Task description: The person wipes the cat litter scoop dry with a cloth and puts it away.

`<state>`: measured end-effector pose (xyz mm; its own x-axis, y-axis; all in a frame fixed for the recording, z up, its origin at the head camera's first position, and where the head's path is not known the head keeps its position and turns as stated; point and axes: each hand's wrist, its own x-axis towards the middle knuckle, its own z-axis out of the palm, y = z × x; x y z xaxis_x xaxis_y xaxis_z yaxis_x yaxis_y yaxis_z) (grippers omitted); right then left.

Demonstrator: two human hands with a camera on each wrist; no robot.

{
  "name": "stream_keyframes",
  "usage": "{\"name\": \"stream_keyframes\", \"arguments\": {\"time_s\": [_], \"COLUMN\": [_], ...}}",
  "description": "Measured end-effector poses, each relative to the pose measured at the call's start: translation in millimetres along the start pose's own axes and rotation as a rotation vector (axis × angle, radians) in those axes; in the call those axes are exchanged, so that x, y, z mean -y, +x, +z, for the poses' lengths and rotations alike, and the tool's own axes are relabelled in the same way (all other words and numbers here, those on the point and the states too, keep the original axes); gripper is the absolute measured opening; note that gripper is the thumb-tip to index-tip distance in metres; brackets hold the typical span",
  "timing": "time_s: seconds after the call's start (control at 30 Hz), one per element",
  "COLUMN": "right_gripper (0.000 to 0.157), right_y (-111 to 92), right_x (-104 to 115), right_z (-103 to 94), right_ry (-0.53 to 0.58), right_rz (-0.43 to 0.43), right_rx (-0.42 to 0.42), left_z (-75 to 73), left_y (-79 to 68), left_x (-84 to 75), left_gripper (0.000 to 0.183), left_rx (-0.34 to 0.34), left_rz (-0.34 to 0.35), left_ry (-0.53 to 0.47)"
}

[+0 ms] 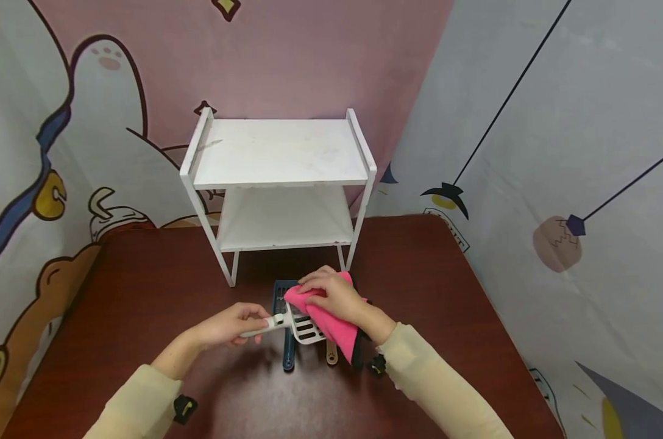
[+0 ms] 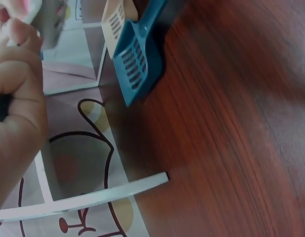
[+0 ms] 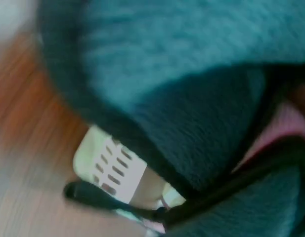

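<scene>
My left hand [image 1: 230, 325] grips the handle of a white slotted litter scoop [image 1: 305, 332], held above the table. With my right hand [image 1: 334, 294] I hold a pink cloth [image 1: 336, 329] with a dark edge against the scoop's slotted head, covering part of it. The cloth's bluish-grey side [image 3: 192, 103] fills much of the right wrist view. Beneath the hands lie a blue litter scoop [image 2: 132, 64] and a beige litter scoop [image 2: 114, 24]. In the head view only the beige one's handle [image 1: 331, 353] shows past the cloth.
A white two-tier shelf [image 1: 282, 152] stands at the back of the dark red-brown table [image 1: 419, 274], just behind the scoops. Painted walls [image 1: 331, 55] enclose the table at the back and both sides.
</scene>
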<state>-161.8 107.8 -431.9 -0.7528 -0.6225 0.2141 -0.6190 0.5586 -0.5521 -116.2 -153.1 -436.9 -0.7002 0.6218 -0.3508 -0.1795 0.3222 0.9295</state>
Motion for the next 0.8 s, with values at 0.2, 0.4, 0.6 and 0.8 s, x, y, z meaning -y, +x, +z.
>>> {"name": "stream_keyframes", "arguments": {"time_s": [0.2,0.4,0.6,0.8], "right_gripper": [0.026,0.034,0.032,0.026], "right_y": [-9.1,-21.4,-25.9,-26.7], "right_x": [5.4,4.6,-7.0,-17.3], "right_z": [12.9,11.0,3.0,-7.6], "right_ry": [-0.415,-0.458,-0.291,-0.28], "right_rz": [0.022,0.125,0.114,0.071], "right_rx": [-0.112,-0.046,-0.013,-0.068], "left_z": [-0.4,-3.9,-3.4,-4.7], "left_y": [0.7,-2.8,-3.2,-4.6], "left_x": [-0.9,-1.5,-2.3,-4.7], "left_gripper": [0.03,0.031,0.03,0.03], "left_rx": [-0.051,-0.069,-0.061,-0.052], "left_rz": [0.041,0.08,0.068,0.061], "left_ry": [0.026,0.021,0.051,0.051]}}
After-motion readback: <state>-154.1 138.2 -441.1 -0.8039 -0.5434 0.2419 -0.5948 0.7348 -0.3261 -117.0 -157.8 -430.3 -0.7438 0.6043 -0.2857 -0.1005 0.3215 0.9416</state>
